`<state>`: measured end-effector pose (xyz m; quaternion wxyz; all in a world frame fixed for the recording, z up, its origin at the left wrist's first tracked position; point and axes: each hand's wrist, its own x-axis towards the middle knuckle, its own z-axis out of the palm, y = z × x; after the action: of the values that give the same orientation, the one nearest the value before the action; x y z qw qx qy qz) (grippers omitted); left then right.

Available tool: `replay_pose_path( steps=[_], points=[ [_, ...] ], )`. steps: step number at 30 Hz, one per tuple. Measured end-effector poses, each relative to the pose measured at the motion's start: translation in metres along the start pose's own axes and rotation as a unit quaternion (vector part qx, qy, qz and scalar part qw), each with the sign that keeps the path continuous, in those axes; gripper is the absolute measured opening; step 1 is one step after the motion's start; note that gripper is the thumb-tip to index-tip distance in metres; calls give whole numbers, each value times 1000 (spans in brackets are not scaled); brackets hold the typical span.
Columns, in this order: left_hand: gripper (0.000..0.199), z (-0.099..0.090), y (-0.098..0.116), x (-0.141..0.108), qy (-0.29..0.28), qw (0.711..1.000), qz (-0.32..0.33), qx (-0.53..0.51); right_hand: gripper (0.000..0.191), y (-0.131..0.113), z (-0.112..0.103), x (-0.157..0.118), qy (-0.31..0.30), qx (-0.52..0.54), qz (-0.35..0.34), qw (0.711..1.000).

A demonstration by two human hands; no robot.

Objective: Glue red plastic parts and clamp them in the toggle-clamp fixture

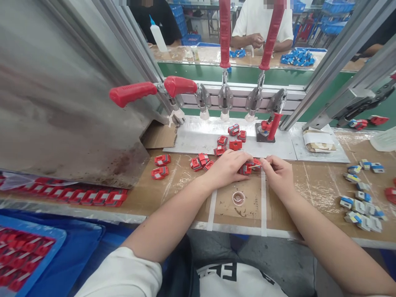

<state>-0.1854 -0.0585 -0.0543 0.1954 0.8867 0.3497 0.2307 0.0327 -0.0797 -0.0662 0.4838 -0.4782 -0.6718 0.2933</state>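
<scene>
In the head view, the left hand (pixel 229 167) covers much of the red part (pixel 246 168) it grips, so its shape is hard to make out. A thin pale piece (pixel 256 166) at the right hand (pixel 280 176) is too small to identify. The frame's left edge cuts off a blue tray (pixel 58 241) of red units, and its top edge cuts two upright clamp handles.

The left forearm slants inward, palm down, fingers closed on the red part above the worktop (pixel 182 198), just in front of the metal plate (pixel 198 142). The right hand comes from the opposite side, curled, thumb and index finger pinching the pale piece against the red part.

Five red clamp handles (pixel 180 86) show. Of the loose red blocks (pixel 235 145), five sit behind the left hand, three beside it, two farther left. The white-and-blue blocks (pixel 359 206) at right overlap too much to count.
</scene>
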Motion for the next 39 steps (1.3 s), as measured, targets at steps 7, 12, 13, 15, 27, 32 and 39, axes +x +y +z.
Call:
replay_pose_path(
  steps=[7, 12, 13, 15, 27, 32, 39],
  points=[
    [46, 0, 0, 0, 0, 1000, -2, 0, 42, -2, 3, 3, -3, -15, 9, 1000],
    [47, 1, 0, 0, 3, 1000, -6, 3, 41, -1, 3, 3, -20, -18, -1, 1000],
    [47, 1, 0, 0, 3, 1000, -7, 4, 41, -1, 3, 3, -27, -19, -4, 999],
    [47, 1, 0, 0, 1, 1000, -8, 4, 42, -1, 3, 3, -39, -22, -11, 999],
    [40, 0, 2, 0, -8, 999, -4, 39, 41, -2, 1, 2, -24, -107, -125, 986],
    [38, 0, 3, 0, -3, 999, 4, 52, 38, -5, -1, 1, -1, -147, -155, 977],
    [43, 2, -1, -1, 35, 999, -11, 33, 41, -13, -8, -3, -243, -31, -242, 939]
  ],
)
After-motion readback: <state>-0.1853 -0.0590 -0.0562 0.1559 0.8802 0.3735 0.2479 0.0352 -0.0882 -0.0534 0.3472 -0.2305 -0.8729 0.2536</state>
